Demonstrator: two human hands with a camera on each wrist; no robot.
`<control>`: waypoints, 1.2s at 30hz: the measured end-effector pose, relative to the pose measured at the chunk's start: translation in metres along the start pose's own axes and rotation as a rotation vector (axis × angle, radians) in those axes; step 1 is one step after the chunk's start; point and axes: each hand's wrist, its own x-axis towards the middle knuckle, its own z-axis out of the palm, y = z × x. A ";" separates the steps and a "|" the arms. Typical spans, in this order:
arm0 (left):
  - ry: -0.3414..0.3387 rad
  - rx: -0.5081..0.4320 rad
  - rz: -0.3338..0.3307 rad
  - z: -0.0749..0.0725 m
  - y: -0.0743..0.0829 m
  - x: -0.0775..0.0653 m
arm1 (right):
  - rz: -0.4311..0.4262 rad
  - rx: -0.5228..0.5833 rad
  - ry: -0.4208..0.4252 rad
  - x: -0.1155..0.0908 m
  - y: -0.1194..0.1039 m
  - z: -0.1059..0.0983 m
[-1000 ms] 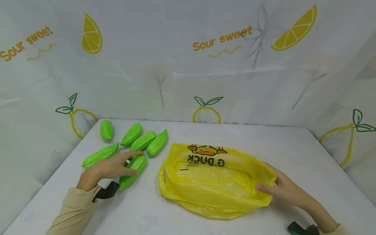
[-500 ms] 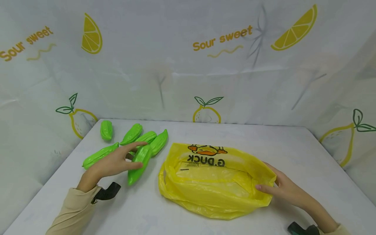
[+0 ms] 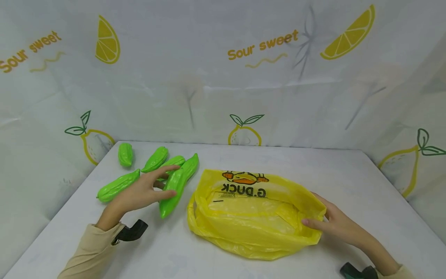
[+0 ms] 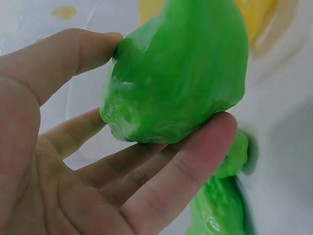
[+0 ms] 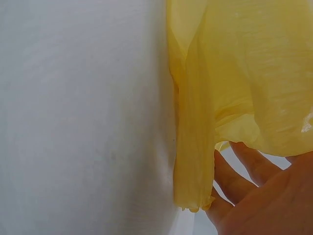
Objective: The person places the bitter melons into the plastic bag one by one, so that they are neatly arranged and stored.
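On the table (image 3: pixel 271 159), the bag (image 3: pixel 244 236) is set right of five gourds (image 3: pixel 119 186). Before the rightmost, a sixth gourd (image 3: pixel 178 185) is held in the left hand (image 3: pixel 143 192). The bag's right edge is gripped by the right hand (image 3: pixel 337 221).

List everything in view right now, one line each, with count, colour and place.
held gourd: one, green, in the left hand
loose gourds: five, green, on the left part of the table
bag: one, yellow with a duck print, right of the gourds
table: one, white, under everything
backdrop: white with lemon prints, behind the table
wrist pieces: two, black, one at each wrist
sleeves: two, beige, bottom edge
hands: two, bare, left on the held gourd, right hand on the bag's rim
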 end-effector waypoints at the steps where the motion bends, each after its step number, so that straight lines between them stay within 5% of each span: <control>1: 0.000 0.001 -0.001 0.001 0.000 0.000 | -0.003 0.005 -0.002 0.000 0.000 0.000; 12: -0.008 -0.152 -0.023 0.005 0.013 0.003 | -0.041 0.001 0.013 0.003 -0.003 0.002; 22: 0.008 -0.256 0.000 0.025 0.029 0.009 | -0.035 0.013 0.003 0.005 -0.004 0.003; 36: 0.136 -0.326 0.059 0.040 0.058 0.029 | -0.026 0.016 -0.009 0.003 -0.001 0.003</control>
